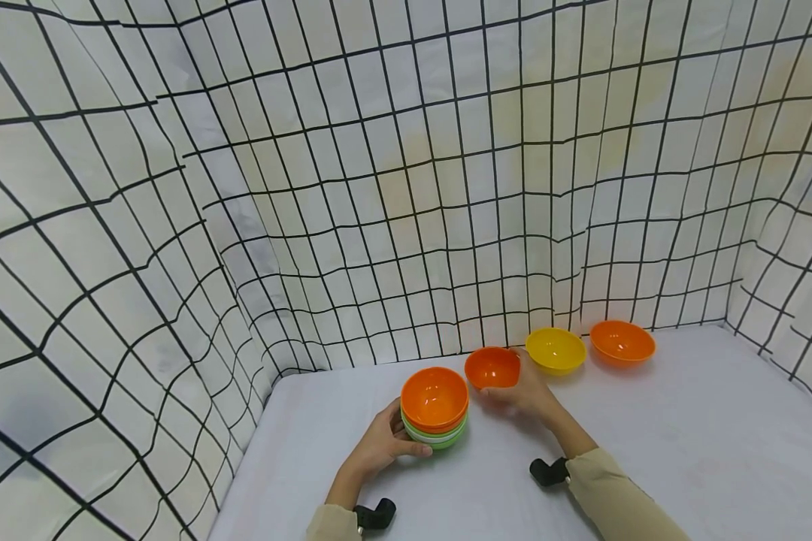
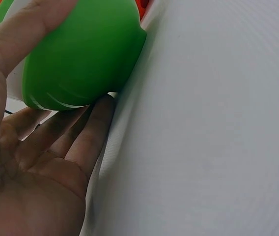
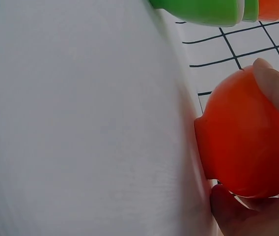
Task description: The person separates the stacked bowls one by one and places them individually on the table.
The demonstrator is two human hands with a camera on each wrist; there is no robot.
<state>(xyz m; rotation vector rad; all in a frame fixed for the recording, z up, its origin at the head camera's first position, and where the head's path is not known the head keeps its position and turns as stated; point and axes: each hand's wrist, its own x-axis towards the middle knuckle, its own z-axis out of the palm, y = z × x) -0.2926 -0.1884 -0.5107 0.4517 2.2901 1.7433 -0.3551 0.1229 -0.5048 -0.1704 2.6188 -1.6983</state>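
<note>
On the left of the table, my left hand (image 1: pixel 382 445) grips a stack of nested bowls from its near left side, thumb in front and fingers behind. An orange bowl (image 1: pixel 435 398) tops the stack, with white and green rims under it. In the left wrist view the lowest green bowl (image 2: pixel 88 54) stands on the cloth, fingertips against its wall. My right hand (image 1: pixel 533 389) holds a red-orange bowl (image 1: pixel 489 367) just right of the stack, thumb and fingers on opposite sides. Its foot is right at the cloth in the right wrist view, where the red-orange wall (image 3: pixel 247 137) shows between the fingers.
A yellow bowl (image 1: pixel 556 350) stands just beyond the right hand, and another orange bowl (image 1: pixel 622 343) farther right, both near the back edge. White cloth covers the table (image 1: pixel 717 451). A white wall with black grid lines (image 1: pixel 446 188) rises behind and at both sides.
</note>
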